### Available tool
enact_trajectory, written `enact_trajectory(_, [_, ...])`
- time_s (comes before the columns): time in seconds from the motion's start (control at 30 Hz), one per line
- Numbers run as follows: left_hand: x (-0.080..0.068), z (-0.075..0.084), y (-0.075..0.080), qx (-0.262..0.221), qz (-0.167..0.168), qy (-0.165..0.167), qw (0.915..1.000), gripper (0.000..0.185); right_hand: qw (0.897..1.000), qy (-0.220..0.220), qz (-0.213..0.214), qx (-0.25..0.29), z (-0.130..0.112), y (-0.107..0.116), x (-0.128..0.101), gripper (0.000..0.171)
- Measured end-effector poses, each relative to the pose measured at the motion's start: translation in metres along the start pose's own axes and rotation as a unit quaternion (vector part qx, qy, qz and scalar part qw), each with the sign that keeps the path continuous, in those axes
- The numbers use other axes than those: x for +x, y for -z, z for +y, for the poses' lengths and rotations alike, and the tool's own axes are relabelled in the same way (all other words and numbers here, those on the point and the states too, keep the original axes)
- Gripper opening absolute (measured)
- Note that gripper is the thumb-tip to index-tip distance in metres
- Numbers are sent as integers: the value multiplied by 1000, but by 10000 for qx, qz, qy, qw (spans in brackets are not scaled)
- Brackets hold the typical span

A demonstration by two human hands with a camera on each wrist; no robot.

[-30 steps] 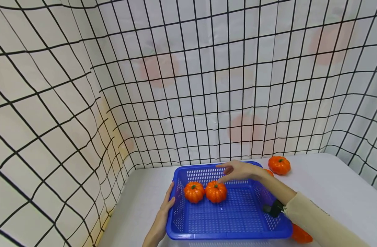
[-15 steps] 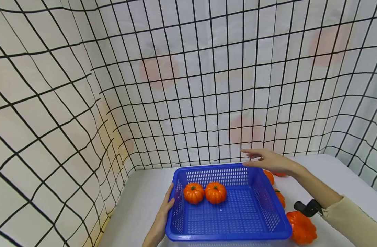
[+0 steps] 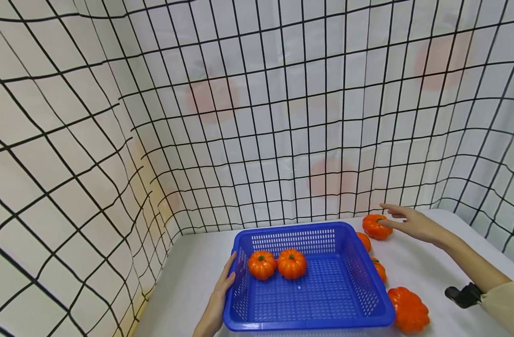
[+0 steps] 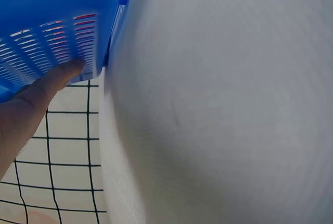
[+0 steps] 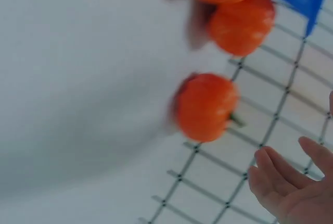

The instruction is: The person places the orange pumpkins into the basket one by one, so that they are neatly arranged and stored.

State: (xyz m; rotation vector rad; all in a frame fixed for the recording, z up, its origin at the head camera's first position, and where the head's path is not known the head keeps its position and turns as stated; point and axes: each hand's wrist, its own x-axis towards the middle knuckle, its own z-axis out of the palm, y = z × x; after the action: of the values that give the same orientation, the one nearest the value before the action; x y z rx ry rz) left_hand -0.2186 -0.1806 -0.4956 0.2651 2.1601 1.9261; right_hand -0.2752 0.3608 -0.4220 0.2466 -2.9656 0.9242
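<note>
A blue plastic basket [image 3: 312, 324] with slotted walls sits on the white table. Two small orange pumpkins, one to the left [image 3: 262, 265] and one to the right [image 3: 292, 263], lie side by side in its left half. My left hand [image 3: 216, 297] rests along the basket's outer left wall; in the left wrist view one straight finger [image 4: 70, 70] touches the slots. To the right, my empty right hand [image 3: 417, 225] hovers with extended fingers beside the far orange pumpkin [image 3: 376, 226]. In the right wrist view that hand [image 5: 291, 187] appears apart from the pumpkins.
Beside the basket's right wall, two pumpkins, a farther one [image 3: 364, 241] and a nearer one [image 3: 378, 270], are partly hidden. A larger orange pumpkin [image 3: 408, 310] lies at the front right corner. Black netting [image 3: 282, 140] over white walls encloses the table's back and sides.
My right hand has moved from above the pumpkins in the basket, over the right rim, to the far pumpkin on the table. The left hand has stayed at the basket's wall.
</note>
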Motion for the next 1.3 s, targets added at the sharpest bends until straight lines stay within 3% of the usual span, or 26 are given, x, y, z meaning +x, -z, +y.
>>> enact_trajectory(0.27, [-1, 0, -1, 2, -7, 79, 10000, 62, 9999, -57, 86, -58, 50, -10, 10, 82])
enact_trajectory(0.47, [-1, 0, 0, -6, -6, 94, 10000, 62, 9999, -95, 26, -23, 71, -25, 24, 85])
enact_trajectory(0.97, [0, 0, 0, -75, -36, 97, 9999, 62, 9992, -342, -73, 169, 79, -50, 44, 96])
enact_trajectory(1.3, [-1, 1, 0, -79, -7, 120, 9999, 62, 9997, -197, 121, 5, 76, -55, 51, 90])
